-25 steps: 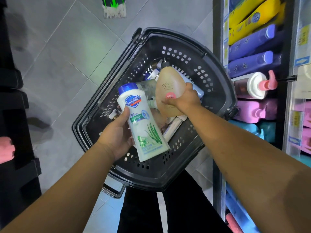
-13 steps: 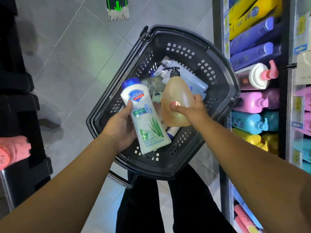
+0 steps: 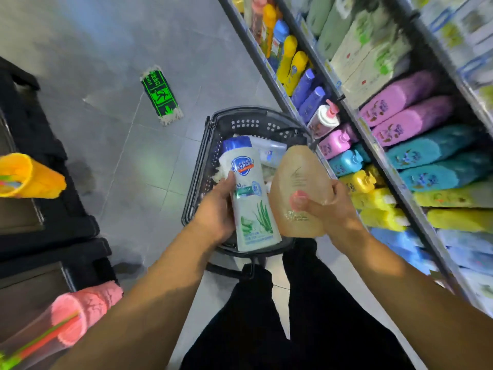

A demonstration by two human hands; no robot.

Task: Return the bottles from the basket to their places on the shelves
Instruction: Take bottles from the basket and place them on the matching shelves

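Over grey floor tiles (image 3: 112, 62) beside plastic-packed shelves (image 3: 373, 145), I see my left hand (image 3: 216, 212) gripping a white blue-capped bottle (image 3: 249, 193) and my right hand (image 3: 333, 209) clasping a rounded amber bottle (image 3: 298, 182), both above the perforated black basket (image 3: 213, 145).

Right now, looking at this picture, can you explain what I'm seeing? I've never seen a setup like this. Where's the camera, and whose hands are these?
There is no machine here: these are a person's two bare hands. The single picture comes from a wide-angle camera worn on the person's head, looking forward and down, which is why their dark trousers show at the bottom. The left hand holds a white plastic bottle with a blue cap and an aloe picture. The right hand holds a rounded, translucent amber bottle. Below them a black perforated plastic basket stands on the grey tiled floor, with more bottles inside. To the right run shop shelves stocked with colourful bottles.
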